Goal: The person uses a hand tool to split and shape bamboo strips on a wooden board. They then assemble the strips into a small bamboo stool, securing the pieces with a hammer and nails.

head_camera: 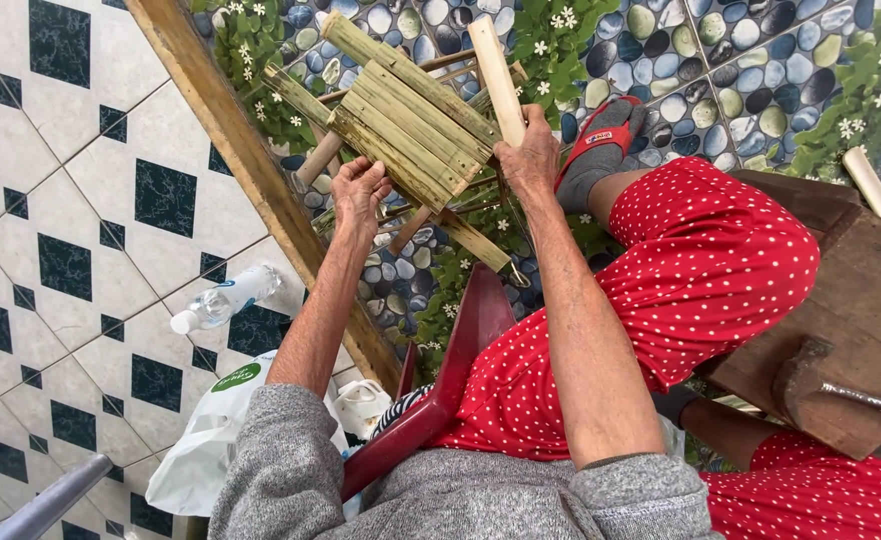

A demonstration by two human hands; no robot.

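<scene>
Wooden block (840, 330) cropped at right edge

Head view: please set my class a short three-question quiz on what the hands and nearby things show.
1. True or false: the right hand grips a pale wooden stick.
2. What does the left hand touch?
3. Where is the plastic bottle: A on the tiled floor, B on the wooden block?

Key: 1 true; 2 the bamboo-slat stool frame; 3 A.
</scene>
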